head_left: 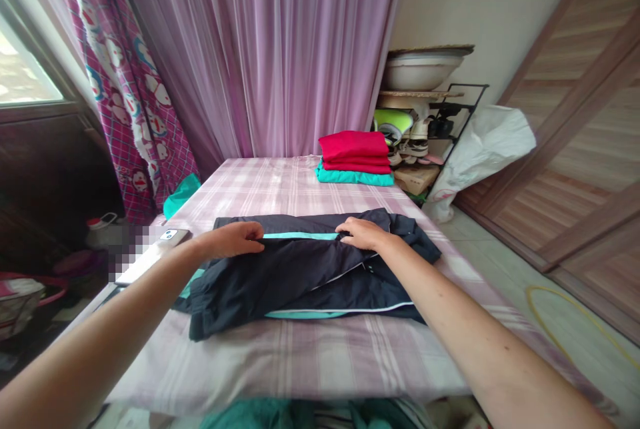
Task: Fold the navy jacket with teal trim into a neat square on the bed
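Observation:
A dark navy garment [300, 269] with teal and white stripes lies partly folded across the middle of a table with a pink checked cloth [280, 189]. My left hand [235, 240] pinches the garment's fold at its left side, fingers closed on the fabric. My right hand [363, 233] grips the same fold a little to the right, next to the teal stripe. Both forearms reach in from the near edge.
A folded stack of red clothes [356, 151] on a teal one [354, 177] sits at the table's far right. A phone [173, 236] lies at the left edge. Purple curtains hang behind. A shelf with a basin [420, 69] and a white sack [480, 149] stand to the right.

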Available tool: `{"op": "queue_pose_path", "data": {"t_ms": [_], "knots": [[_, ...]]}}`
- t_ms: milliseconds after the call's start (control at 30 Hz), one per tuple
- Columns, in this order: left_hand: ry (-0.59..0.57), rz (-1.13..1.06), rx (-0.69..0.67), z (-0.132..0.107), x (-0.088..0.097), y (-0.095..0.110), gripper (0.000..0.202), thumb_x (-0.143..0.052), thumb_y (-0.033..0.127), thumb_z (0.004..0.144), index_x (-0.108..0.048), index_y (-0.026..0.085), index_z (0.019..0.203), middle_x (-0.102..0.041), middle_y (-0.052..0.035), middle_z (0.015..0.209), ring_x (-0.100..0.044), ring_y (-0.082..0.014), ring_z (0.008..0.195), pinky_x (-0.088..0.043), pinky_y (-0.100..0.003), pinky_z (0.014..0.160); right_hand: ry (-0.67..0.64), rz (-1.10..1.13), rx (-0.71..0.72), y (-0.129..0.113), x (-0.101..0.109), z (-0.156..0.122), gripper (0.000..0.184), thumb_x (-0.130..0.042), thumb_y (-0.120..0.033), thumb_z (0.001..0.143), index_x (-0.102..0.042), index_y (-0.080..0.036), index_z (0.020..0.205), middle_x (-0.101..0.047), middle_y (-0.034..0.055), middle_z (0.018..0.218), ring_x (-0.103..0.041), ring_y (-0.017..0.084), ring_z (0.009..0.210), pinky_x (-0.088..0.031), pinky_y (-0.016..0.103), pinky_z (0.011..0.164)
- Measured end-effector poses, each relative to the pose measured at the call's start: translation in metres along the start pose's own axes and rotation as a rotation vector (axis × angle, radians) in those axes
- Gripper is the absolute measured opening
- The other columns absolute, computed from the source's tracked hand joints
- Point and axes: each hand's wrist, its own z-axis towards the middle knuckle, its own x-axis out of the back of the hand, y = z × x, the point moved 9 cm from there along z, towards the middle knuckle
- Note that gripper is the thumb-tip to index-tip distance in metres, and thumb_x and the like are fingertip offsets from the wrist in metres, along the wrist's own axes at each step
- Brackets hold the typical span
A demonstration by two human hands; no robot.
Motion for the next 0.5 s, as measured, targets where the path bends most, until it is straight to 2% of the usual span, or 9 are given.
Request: {"op": "queue_pose_path", "data": {"t_ms": [100,200,300,400,500], "knots": [[0.037,-0.044,-0.066,-0.018,0.005,0.018,0.034,-0.055,0.055,0.074,-0.046,0.022,0.081,-0.048,0.0047,0.071,-0.043,-0.0127,0.067,-0.036,-0.024,0.059,0.107,0.052,-0.044,0.004,0.001,-0.007,0.037,-0.056,-0.026,0.089,-0.069,-0.027,0.124,-0.066,0.0082,0.121,-0.064,0.024,0.109,-0.049,0.031,0.091],[-0.056,-0.011,-0.122,-0.034,-0.014,0.038,0.03,-0.055,0.05,0.076,-0.046,0.022,0.08,-0.048,0.0048,0.071,-0.043,-0.0122,0.067,-0.035,-0.023,0.059,0.209,0.17,0.031,-0.006,0.011,-0.008,0.032,-0.053,-0.018,0.088,-0.074,-0.026,0.112,-0.069,0.0055,0.118,-0.064,0.021,0.109,-0.048,0.03,0.094],[-0.132,0.013,-0.129,-0.039,-0.029,0.049,0.025,-0.054,0.046,0.078,-0.049,0.022,0.085,-0.052,0.0047,0.072,-0.046,-0.0126,0.066,-0.036,-0.023,0.059,0.217,0.283,0.128,-0.022,0.022,-0.007,0.03,-0.051,-0.014,0.086,-0.076,-0.023,0.101,-0.074,0.0036,0.11,-0.066,0.019,0.103,-0.048,0.029,0.093],[-0.066,0.097,-0.081,-0.027,-0.023,0.039,0.029,-0.051,0.042,0.081,-0.055,0.024,0.103,-0.062,0.003,0.077,-0.056,-0.0159,0.073,-0.042,-0.025,0.066,0.115,0.312,0.136,-0.027,0.02,-0.007,0.028,-0.052,-0.014,0.083,-0.077,-0.022,0.095,-0.076,0.0025,0.101,-0.069,0.019,0.095,-0.05,0.027,0.086],[-0.001,0.197,-0.016,-0.007,-0.013,0.01,0.04,-0.047,0.038,0.084,-0.055,0.024,0.12,-0.069,-0.0002,0.086,-0.063,-0.0193,0.082,-0.046,-0.028,0.074,0.07,0.323,0.094,-0.016,0.016,-0.015,0.027,-0.054,-0.015,0.082,-0.076,-0.021,0.095,-0.076,0.003,0.098,-0.069,0.019,0.092,-0.05,0.028,0.083]]}}
